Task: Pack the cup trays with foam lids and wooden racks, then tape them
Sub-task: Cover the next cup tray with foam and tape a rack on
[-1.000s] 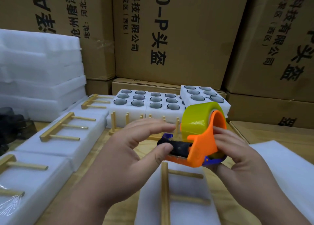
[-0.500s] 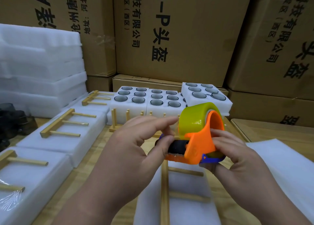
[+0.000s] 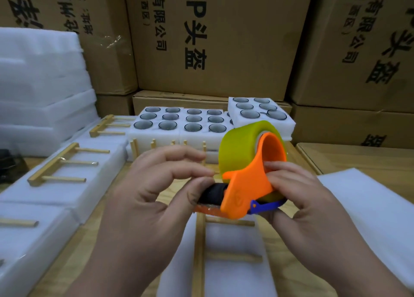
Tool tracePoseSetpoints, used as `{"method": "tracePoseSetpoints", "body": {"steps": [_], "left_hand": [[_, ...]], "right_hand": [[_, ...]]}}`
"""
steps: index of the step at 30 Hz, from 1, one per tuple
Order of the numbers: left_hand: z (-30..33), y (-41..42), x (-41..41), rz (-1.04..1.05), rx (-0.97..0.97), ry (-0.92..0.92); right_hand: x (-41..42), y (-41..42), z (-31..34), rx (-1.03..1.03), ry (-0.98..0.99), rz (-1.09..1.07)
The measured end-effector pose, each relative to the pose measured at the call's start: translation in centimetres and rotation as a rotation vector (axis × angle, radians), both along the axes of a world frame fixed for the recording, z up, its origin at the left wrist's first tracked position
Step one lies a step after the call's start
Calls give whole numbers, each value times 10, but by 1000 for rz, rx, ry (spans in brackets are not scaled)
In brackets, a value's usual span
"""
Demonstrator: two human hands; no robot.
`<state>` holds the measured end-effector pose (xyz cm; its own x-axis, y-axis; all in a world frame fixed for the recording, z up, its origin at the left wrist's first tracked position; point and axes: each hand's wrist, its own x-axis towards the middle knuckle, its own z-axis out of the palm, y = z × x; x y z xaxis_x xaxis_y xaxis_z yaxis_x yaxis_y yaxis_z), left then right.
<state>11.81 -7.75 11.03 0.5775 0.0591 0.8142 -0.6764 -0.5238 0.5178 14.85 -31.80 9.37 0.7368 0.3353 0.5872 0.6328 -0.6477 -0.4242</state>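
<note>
I hold an orange tape dispenser [image 3: 245,191] with a yellow-green tape roll [image 3: 239,147] above the table. My right hand [image 3: 298,209] grips the dispenser's body from the right, fingers on the orange side plate. At the dispenser's black roller [image 3: 214,193], thumb and forefinger of my left hand [image 3: 156,198] pinch the front end; the tape end itself is too small to see. Below lies a foam lid [image 3: 226,258] with a wooden rack [image 3: 200,252] on it. White foam cup trays [image 3: 179,137] holding several cups stand behind.
More foam-covered packs with wooden racks [image 3: 62,162] line the left side. A stack of foam sheets [image 3: 42,88] rises at far left, another foam sheet [image 3: 367,211] lies at right. Cardboard boxes [image 3: 212,38] wall the back. A dark object [image 3: 11,166] sits at the left edge.
My left thumb and forefinger have closed in on the dispenser's front roller. The dispenser has stayed nearly in place in my right hand.
</note>
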Motion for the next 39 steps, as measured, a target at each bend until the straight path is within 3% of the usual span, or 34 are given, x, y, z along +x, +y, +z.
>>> {"method": "tracePoseSetpoints", "body": {"steps": [10, 19, 24, 28, 30, 32, 36, 39], "left_hand": [[31, 17, -33, 100, 122, -77], [44, 22, -67, 163, 214, -143], [34, 14, -82, 228, 168, -185], [39, 31, -96, 306, -19, -241], [44, 43, -98, 324, -72, -160], [41, 49, -92, 290, -189, 32], [8, 60, -66, 186, -633, 463], [-24, 64, -52, 90, -957, 775]], "right_hand": [[-24, 14, 3, -80, -105, -21], [-24, 8, 47, -218, -106, 97], [-24, 0, 44, -276, -110, 145], [-21, -26, 43, -267, -82, 31], [-21, -43, 45, -285, -36, 7], [-19, -56, 54, -339, 30, 10], [-11, -64, 104, -422, 272, 82], [-3, -54, 146, -383, 584, 203]]}}
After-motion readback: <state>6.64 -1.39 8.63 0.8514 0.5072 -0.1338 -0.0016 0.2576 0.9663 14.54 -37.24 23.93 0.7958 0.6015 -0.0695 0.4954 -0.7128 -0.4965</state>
